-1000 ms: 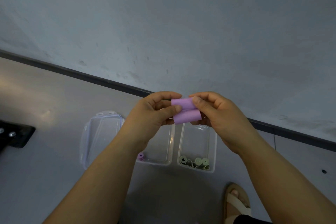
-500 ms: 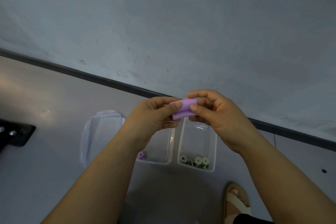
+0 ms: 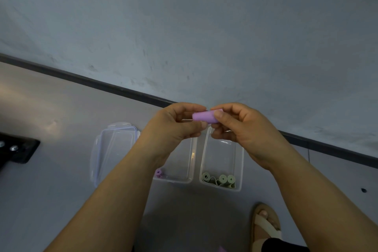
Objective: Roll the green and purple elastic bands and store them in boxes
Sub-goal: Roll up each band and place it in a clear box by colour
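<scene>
Two hands pinch the rolled purple band (image 3: 202, 117) by its ends, the left hand (image 3: 173, 127) and the right hand (image 3: 245, 131), in the air above two clear boxes on the floor. The right box (image 3: 239, 166) holds green rolls (image 3: 222, 179); the left box (image 3: 191, 166) holds one purple roll (image 3: 158, 173).

Purple band (image 3: 204, 117) between both hands (image 3: 206, 129)

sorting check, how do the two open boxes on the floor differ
The left box shows one purple roll at its near corner; the right box holds several green rolls along its near end. The left forearm covers part of the left box; the right box is mostly in view. Both are clear and lidless.
</scene>
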{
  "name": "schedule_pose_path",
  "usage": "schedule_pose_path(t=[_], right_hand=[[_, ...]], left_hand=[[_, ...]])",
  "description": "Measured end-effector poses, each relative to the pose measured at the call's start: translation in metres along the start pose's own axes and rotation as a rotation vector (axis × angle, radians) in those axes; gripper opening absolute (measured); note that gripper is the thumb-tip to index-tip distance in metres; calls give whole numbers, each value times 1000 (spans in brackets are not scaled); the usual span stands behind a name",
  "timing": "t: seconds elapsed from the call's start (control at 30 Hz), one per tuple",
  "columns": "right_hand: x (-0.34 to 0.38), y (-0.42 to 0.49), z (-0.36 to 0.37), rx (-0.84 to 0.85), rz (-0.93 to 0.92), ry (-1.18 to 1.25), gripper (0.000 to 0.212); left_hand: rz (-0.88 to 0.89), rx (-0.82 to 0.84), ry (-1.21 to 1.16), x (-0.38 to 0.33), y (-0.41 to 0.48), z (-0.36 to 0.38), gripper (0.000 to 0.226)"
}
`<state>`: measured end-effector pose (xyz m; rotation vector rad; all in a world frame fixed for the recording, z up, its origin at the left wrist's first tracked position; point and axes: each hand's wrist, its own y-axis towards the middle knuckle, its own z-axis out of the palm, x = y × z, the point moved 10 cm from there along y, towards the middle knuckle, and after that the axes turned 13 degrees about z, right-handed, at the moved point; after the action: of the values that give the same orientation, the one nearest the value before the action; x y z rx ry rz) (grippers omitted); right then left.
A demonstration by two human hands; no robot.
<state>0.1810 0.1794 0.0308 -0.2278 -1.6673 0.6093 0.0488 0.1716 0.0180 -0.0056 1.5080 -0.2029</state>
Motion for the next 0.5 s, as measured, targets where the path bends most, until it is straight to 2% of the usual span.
schedule_pose_path(t=[0.17, 0.33, 0.5], right_hand=[[0, 0, -1, -34, -49, -193, 15], [-4, 0, 8, -28, -72, -414, 23], [-13, 1, 26, 25, -15, -404, 16]], left_hand=[[18, 23, 280, -2, 0, -3, 16], [103, 222, 710, -6, -3, 10, 27], [111, 206, 784, 0, -8, -6, 18]])
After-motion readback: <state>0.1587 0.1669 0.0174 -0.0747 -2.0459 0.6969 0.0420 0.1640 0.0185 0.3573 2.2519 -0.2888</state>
